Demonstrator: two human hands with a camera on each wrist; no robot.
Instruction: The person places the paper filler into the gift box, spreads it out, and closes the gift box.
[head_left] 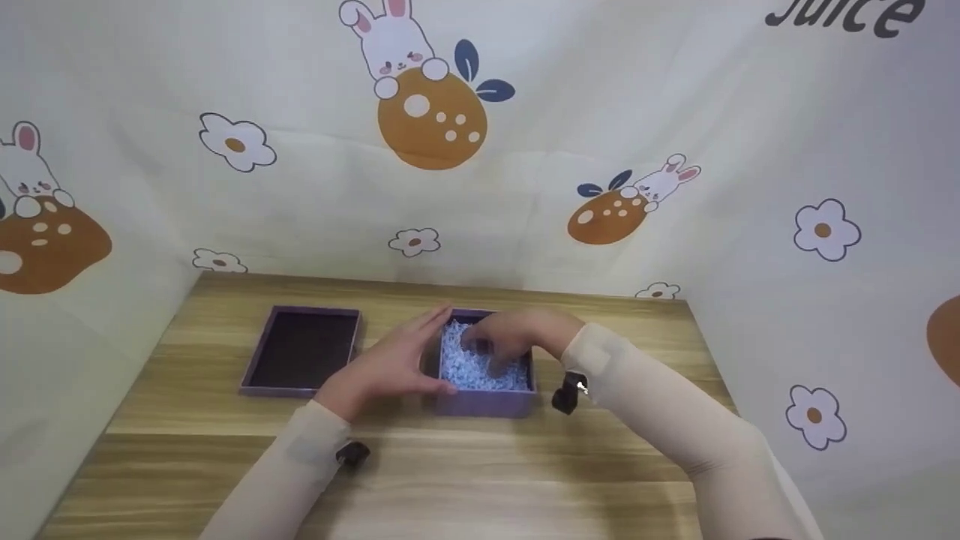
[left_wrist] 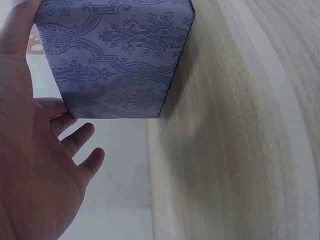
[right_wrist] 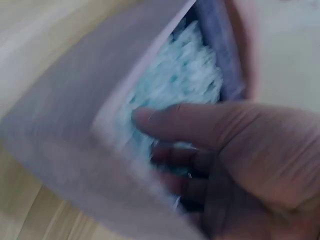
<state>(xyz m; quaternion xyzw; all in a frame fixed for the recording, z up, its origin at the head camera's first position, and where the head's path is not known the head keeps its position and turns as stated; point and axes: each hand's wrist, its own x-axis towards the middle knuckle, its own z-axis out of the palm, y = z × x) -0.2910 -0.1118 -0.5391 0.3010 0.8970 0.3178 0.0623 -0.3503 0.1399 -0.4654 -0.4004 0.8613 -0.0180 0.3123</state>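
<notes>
A purple box (head_left: 484,405) with a damask-like pattern stands open on the table, filled with light blue shredded paper (head_left: 469,367). My left hand (head_left: 394,365) holds the box's left side, thumb at the near corner and fingers toward the far corner. In the left wrist view, some fingers of that hand extend past the box (left_wrist: 115,60). From the right, my right hand (head_left: 517,334) reaches into the box, its fingers among the shredded paper. The right wrist view is blurred: the thumb lies straight over the shreds (right_wrist: 175,75), and the other fingertips are partly hidden.
To the left lies a purple-rimmed tray-like lid (head_left: 300,391), dark inside. Both lie on a wood-grain table (head_left: 450,480). A cloth (head_left: 300,202) printed with rabbits, oranges and flowers stands around the back and sides. Small black devices (head_left: 352,454) sit at the wrists.
</notes>
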